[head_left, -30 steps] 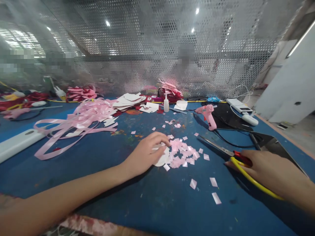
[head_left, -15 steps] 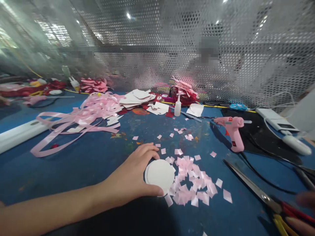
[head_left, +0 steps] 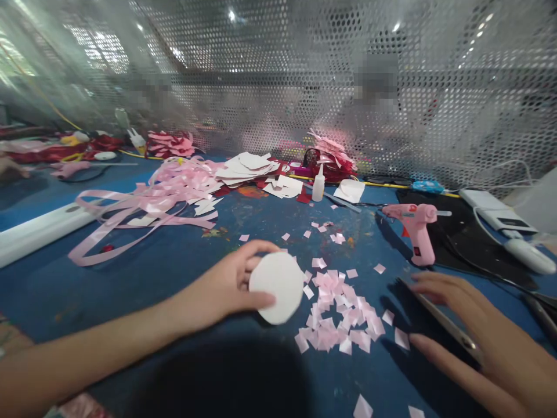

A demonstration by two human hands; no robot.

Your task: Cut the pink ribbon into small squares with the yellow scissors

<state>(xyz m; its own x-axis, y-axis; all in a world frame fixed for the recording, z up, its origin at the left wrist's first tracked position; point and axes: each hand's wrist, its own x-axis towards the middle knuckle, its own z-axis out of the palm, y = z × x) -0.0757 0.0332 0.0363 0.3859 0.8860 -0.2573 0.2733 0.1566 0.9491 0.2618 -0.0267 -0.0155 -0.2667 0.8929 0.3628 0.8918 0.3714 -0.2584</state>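
My left hand (head_left: 243, 284) grips a round white card disc (head_left: 281, 287), thumb on its face and fingers behind, lifted and tilted over the blue table. Whether a second disc lies behind it, I cannot tell. To its right spreads a heap of small pink ribbon squares (head_left: 343, 313). My right hand (head_left: 474, 331) hovers at the right with thumb and fingers apart, holding nothing. Beneath it lie the scissors (head_left: 452, 334), their handles hidden by that hand.
A pink glue gun (head_left: 418, 229) stands at the right near a white power strip (head_left: 496, 209). Tangled pink ribbon (head_left: 174, 186), white paper pieces (head_left: 246, 168) and a small white bottle (head_left: 318, 186) lie farther back. At the far left edge shows another person's hand (head_left: 11, 168).
My left hand has raised the white disc off the table and tilted it. My right hand has come in from the lower right corner, over the scissors.
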